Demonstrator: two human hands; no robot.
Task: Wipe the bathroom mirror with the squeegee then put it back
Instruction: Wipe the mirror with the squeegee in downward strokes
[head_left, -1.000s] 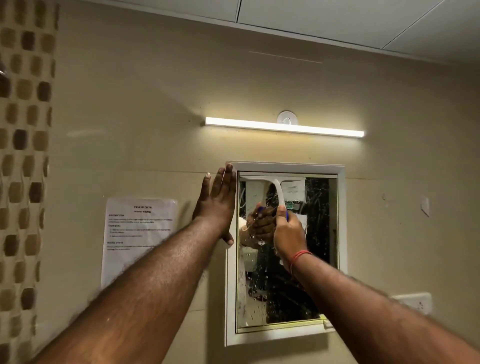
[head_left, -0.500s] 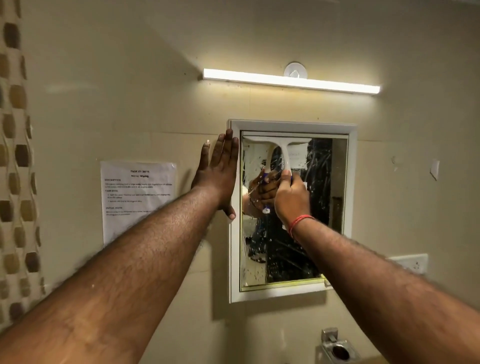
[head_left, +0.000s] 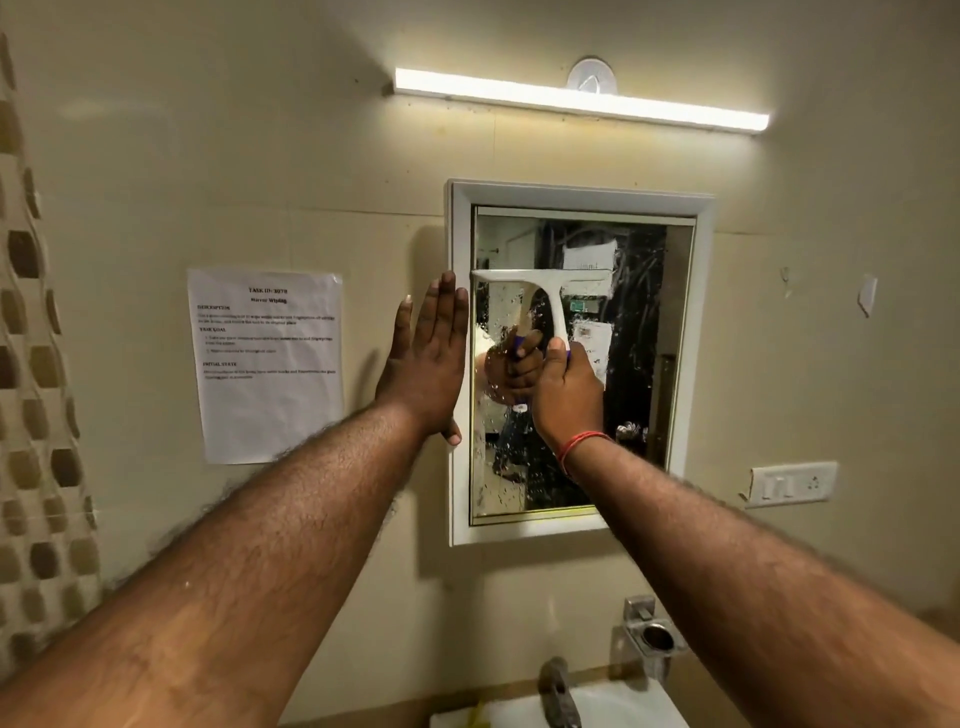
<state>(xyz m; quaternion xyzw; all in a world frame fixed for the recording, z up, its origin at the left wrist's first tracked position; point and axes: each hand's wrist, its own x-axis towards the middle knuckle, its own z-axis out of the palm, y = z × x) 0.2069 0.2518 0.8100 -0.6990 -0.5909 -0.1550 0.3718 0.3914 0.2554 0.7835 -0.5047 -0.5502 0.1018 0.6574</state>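
Mirror: squeegee blade horiz., handle down, gripped by R hand; L hand flat, open.

The bathroom mirror is a tall rectangle in a white frame, fixed upright to the beige wall. Water droplets speckle its left and lower glass. The squeegee is white and T-shaped: its blade lies level against the glass in the upper half, from the left edge across past the middle, and its stem runs down to a blue grip.
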